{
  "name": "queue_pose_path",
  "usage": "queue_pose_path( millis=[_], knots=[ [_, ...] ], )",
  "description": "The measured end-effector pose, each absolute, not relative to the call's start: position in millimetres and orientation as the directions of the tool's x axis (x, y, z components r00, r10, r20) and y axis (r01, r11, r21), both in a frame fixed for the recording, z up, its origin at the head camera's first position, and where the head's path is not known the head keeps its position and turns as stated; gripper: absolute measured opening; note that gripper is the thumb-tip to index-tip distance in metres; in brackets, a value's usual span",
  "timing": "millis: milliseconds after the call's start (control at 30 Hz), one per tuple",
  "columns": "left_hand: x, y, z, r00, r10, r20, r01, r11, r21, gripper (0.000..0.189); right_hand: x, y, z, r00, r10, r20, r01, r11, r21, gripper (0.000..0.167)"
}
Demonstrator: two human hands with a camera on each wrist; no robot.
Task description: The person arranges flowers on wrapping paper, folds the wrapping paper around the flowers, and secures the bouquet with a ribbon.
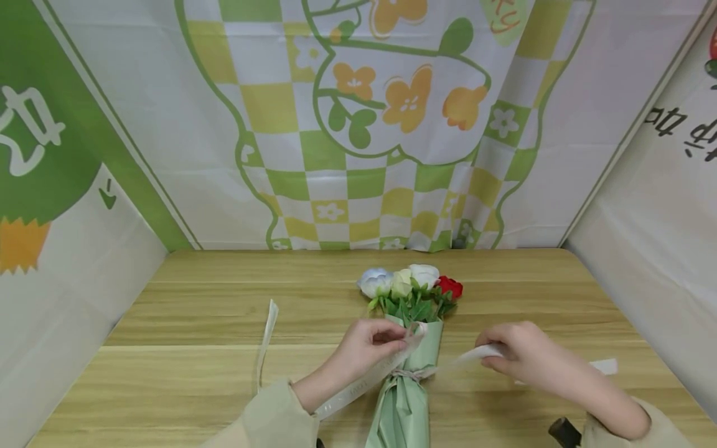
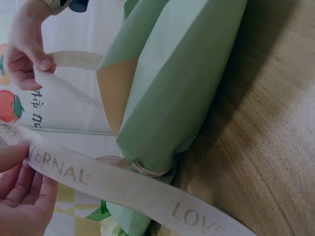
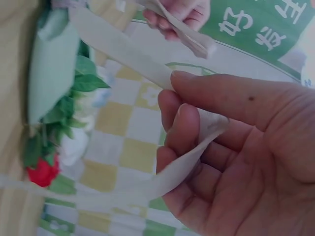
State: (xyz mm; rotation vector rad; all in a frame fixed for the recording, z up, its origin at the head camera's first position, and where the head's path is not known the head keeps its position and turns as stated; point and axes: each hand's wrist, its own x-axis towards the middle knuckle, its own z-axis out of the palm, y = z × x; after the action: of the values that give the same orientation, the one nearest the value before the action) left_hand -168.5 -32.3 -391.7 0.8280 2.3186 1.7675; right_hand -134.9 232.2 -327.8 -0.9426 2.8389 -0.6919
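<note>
A bouquet wrapped in green paper (image 1: 400,410) lies on the table, its white, pale and red flowers (image 1: 411,289) pointing away from me. White ribbon (image 1: 358,387) is tied round its waist (image 1: 411,375). My left hand (image 1: 358,351) pinches one ribbon length, over the wrapping's left side. Printed lettering, including LOVE, shows on this ribbon (image 2: 123,184) in the left wrist view. To the right of the bouquet, my right hand (image 1: 529,348) grips another length, which loops between thumb and curled fingers (image 3: 184,128) in the right wrist view.
On the wooden table (image 1: 185,348), a narrow white strip (image 1: 266,342) lies to the left. A white ribbon end (image 1: 605,366) shows beyond my right forearm. A dark cylindrical object (image 1: 564,431) sits by my right sleeve. Printed cloth (image 1: 392,186) hangs behind the table and at both sides.
</note>
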Motion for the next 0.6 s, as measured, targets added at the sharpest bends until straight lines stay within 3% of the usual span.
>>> queue_pose_path(
  millis=[600],
  knots=[
    [-168.8,-29.1,-391.4,-0.83,0.511,0.226,0.359,0.178,0.916,0.01,-159.6,208.1,-277.8,-0.824,-0.539,0.177,-0.562,0.731,-0.387,0.014]
  ],
)
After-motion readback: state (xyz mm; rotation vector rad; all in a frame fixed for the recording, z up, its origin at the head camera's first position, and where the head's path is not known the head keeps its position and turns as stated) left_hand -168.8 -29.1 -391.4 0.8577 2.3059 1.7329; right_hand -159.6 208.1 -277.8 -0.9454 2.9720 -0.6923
